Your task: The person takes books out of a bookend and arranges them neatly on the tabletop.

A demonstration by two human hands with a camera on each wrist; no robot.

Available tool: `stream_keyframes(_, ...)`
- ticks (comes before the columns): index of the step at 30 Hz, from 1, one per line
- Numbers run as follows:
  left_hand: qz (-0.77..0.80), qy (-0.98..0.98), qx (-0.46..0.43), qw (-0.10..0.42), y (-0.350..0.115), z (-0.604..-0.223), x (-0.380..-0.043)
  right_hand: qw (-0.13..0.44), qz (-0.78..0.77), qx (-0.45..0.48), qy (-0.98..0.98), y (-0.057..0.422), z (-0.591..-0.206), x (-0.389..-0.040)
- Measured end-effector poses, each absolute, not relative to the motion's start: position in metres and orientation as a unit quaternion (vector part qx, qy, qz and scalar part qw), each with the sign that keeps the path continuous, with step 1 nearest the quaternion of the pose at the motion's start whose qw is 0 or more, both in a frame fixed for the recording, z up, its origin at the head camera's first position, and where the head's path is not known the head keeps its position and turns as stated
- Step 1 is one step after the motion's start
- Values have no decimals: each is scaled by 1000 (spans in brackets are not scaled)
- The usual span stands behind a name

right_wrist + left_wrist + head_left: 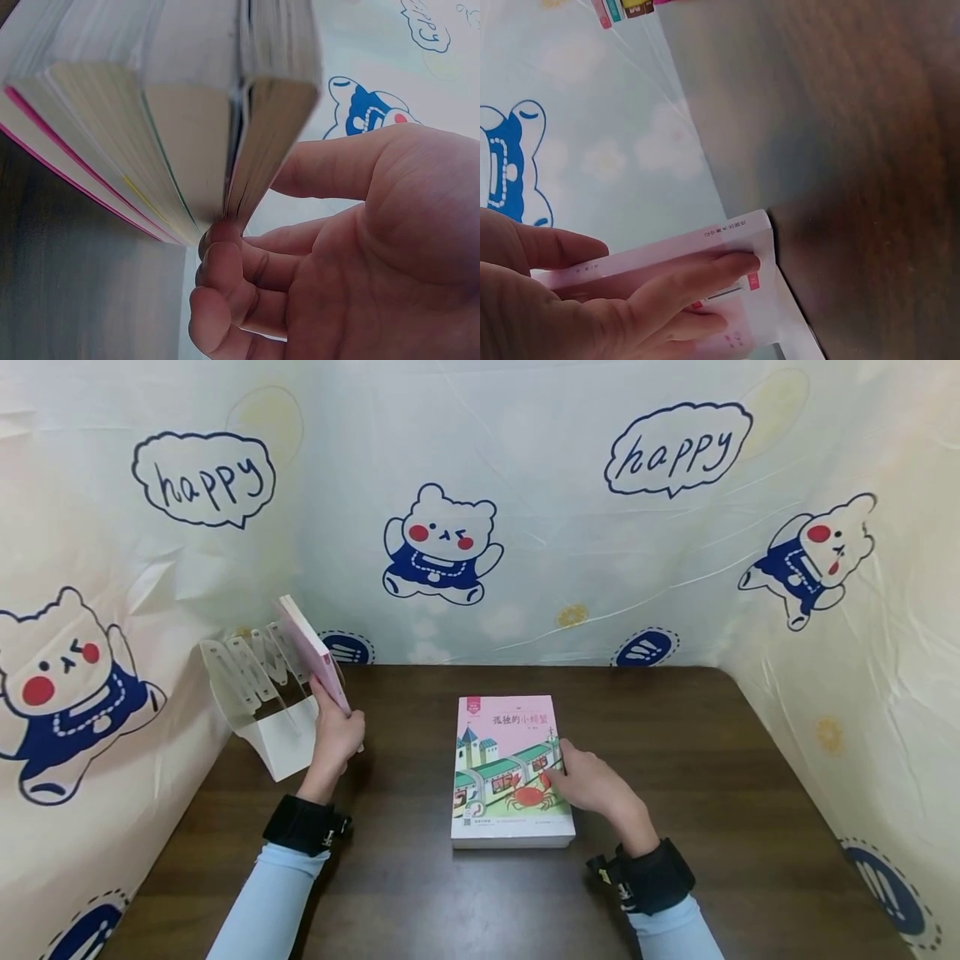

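On the left, my left hand point(337, 739) grips a thin pink book point(311, 647), which stands tilted at the right side of a white desktop book rack point(288, 745). The left wrist view shows the thumb near its spine point(656, 253) and the other fingers spread over its cover. At the middle of the table lies a stack of books point(97, 112), topped by a pink-covered book point(498, 747) with a red crab and a train. My right hand point(600, 785) pinches that top book at its right edge, thumb on the cover, fingertips against the page edges.
The brown wooden table point(405, 902) runs back to a pale curtain point(540, 535) printed with bears and "happy" bubbles. The curtain also closes in the left and right sides. The rack has several upright slotted dividers point(255, 664).
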State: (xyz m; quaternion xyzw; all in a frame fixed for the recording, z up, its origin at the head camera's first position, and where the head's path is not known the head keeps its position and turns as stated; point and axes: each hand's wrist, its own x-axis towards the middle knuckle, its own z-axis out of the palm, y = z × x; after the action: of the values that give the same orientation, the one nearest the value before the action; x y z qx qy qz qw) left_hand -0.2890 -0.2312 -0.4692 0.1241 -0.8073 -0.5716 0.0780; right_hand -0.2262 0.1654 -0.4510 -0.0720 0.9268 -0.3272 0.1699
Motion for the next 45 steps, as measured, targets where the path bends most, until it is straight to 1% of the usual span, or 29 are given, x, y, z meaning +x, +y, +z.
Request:
stream_keyframes(6,-579,-802,121,82,-226,-469,-278,170,-326,-71,927,164,-452,-227)
stream_keyframes(13,-586,-792,131,109,-227,-466,-282,170,-324,-73,928,164,-452,-227)
stream_keyframes(23,-575,-802,122,108,-230,-465,-283,172,-327,-75,926,164,-453,-226)
stream_keyframes(29,-571,-809,110,88,-231,-462,-277,171,-322,-73,929,164,-451,-226)
stream_keyframes(32,-567,-814,105,68,-231,-460,-272,169,-320,-74,929,164,-450,-226)
stream_keyframes(38,-562,-820,107,13,-231,-454,-262,168,-312,-75,932,164,-450,-225)
stream_keyframes(45,-566,-817,108,-14,-228,-452,-255,169,-308,-75,933,163,-451,-226)
